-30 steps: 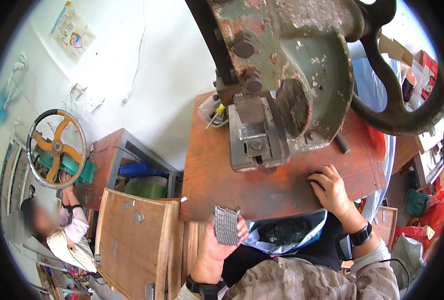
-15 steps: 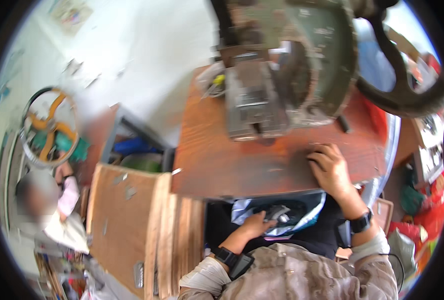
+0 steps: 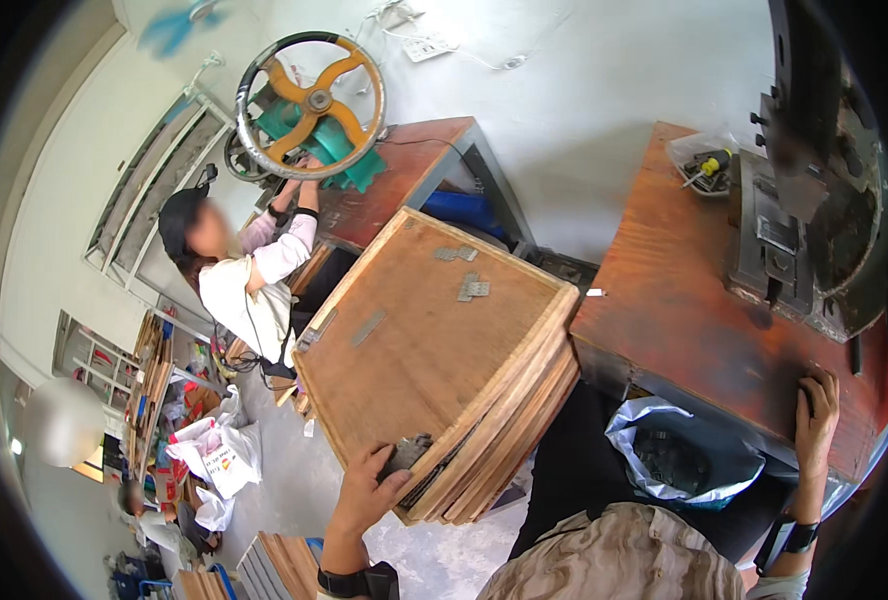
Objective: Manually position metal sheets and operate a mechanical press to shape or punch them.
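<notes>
One clump of grey metal pieces (image 3: 410, 452) is lying near six o'clock in the wooden tray (image 3: 414, 370), and the left hand (image 3: 367, 490) is touching it, thumb and fingers apart; whether they're gripping, we can't tell! Similar pieces (image 3: 475, 287) are lying at one o'clock in that tray, a strip (image 3: 369, 328) at nine. Across the view, past three, the right hand (image 3: 817, 412) is resting loosely curled on the red-brown table (image 3: 654, 330), visibly holding nothing. An open bag (image 3: 624, 418) is gaping at four; a co-worker (image 3: 254, 262) is sitting past nine, and a handwheel (image 3: 318, 100) is standing at eleven.
</notes>
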The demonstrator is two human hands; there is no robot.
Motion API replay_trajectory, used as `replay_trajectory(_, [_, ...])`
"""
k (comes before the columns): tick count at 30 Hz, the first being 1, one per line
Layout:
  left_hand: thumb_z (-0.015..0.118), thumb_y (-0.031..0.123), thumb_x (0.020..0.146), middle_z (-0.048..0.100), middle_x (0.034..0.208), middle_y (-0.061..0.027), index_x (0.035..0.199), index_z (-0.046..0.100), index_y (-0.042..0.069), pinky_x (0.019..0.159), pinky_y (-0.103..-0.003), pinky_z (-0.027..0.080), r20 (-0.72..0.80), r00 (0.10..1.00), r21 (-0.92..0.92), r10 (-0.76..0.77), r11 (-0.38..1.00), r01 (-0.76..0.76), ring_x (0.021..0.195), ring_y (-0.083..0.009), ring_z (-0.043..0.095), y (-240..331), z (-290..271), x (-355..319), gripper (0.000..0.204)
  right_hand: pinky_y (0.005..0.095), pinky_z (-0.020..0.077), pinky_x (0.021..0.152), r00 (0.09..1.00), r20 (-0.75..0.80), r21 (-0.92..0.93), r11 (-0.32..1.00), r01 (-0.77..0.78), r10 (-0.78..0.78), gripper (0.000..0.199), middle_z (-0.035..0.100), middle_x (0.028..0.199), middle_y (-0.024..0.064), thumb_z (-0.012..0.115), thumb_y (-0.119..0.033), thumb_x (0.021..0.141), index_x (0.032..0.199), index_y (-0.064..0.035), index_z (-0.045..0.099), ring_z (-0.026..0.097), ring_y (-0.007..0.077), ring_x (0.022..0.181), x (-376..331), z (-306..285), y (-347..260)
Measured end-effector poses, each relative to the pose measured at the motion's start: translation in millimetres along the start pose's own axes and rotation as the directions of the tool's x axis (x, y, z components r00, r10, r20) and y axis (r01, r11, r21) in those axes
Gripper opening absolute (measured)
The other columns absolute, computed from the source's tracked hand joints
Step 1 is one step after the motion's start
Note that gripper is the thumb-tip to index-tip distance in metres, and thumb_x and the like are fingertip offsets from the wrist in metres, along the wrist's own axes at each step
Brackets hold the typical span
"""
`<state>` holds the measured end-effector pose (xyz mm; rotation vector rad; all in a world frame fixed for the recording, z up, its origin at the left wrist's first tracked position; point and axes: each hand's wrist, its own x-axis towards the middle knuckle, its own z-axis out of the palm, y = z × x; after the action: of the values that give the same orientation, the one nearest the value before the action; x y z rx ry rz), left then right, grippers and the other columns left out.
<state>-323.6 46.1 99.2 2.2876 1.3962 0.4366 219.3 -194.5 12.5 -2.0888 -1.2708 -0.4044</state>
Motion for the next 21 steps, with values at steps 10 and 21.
replay_trajectory(10, [0.081,0.027,0.072,0.066,0.08,-0.0148,0.095,0.067,-0.001,0.065,-0.03,0.05,0.196,0.975,-0.161,-0.102,0.978,0.135,0.071,-0.0217,0.064,-17,-14,24,0.038,0.044,0.0399,0.091,0.998,-0.067,-0.044,0.999,-0.01,0.007,0.017,0.054,0.104,0.0195,0.053,0.006,0.078,0.094,0.004,0.058,0.052,0.0376,0.101,0,6,0])
replay_trajectory(21, [0.06,0.019,0.087,0.065,0.081,-0.0164,0.092,0.066,0.001,0.065,-0.038,0.051,0.046,0.999,-0.047,0.025,0.999,-0.023,0.072,-0.0326,0.062,-59,-28,64,0.02,0.0394,0.0497,0.07,0.626,0.092,0.642,0.527,0.557,-0.774,0.029,0.061,0.092,0.012,0.072,0.0,0.063,0.091,-0.004,0.064,0.061,0.0317,0.082,142,138,-300])
